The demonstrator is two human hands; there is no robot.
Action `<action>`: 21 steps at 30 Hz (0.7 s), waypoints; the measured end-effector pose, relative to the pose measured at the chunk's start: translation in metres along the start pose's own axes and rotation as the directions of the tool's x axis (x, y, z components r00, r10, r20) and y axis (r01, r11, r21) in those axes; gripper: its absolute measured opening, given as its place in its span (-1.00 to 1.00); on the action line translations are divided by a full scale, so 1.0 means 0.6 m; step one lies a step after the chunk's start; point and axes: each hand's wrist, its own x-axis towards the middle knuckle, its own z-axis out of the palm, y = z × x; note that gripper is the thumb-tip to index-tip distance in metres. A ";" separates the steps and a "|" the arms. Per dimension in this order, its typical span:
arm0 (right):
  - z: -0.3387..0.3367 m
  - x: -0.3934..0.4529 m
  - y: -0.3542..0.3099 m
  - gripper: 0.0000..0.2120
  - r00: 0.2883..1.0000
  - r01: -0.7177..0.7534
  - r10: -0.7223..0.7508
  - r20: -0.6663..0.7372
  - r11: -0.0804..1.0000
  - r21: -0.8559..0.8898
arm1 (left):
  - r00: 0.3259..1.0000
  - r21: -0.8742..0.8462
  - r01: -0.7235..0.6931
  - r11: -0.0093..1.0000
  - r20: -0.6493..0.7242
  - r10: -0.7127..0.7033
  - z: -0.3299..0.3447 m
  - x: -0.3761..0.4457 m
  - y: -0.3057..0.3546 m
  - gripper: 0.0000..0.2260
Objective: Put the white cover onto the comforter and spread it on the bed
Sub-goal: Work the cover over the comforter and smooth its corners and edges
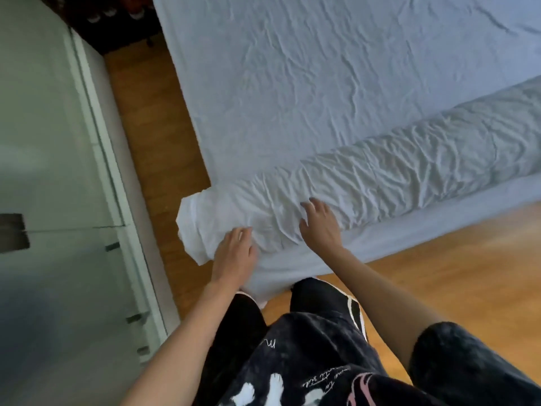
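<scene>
Bed [292,83] fills upper frame; rolled white cover [366,183] lower centre; left hand [234,250], right hand [320,222] flat, fingers spread, gripping nothing. Step: roll-up; next, probably invert the end

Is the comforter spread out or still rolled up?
Rolled up: the comforter lies as a long wrinkled roll along the bed edge, both hands resting on its near end.

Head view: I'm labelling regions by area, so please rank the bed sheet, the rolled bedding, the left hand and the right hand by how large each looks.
1. Bed sheet, largest by far.
2. Rolled bedding.
3. Left hand and right hand: they look alike, so I will not rank them.
</scene>
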 end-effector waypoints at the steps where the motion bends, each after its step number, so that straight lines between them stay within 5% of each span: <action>1: 0.007 0.020 -0.008 -0.55 0.999 -0.026 0.027 -0.041 0.999 0.022 | 0.999 0.015 -0.029 0.999 -0.017 0.029 -0.004 0.028 -0.011 -0.62; 8: 0.087 0.133 -0.030 -0.57 0.935 -0.057 0.068 -0.349 0.997 0.043 | 0.934 0.184 -0.358 0.916 0.055 0.354 0.012 0.270 -0.076 -0.53; 11: 0.146 0.143 -0.031 -0.61 0.884 -0.211 0.200 -0.422 0.977 0.021 | 0.878 0.180 -0.451 0.874 0.264 0.399 0.029 0.352 -0.073 -0.17; 14: 0.210 0.139 -0.041 -0.68 0.748 -0.385 0.381 -0.544 0.916 0.113 | 0.839 0.209 -0.479 0.853 0.395 0.375 0.049 0.375 -0.069 0.03; 21: 0.295 0.051 -0.071 -0.60 0.347 -0.517 0.656 -0.671 0.730 0.447 | 0.746 0.261 -0.666 0.699 0.201 0.635 0.118 0.241 -0.081 -0.07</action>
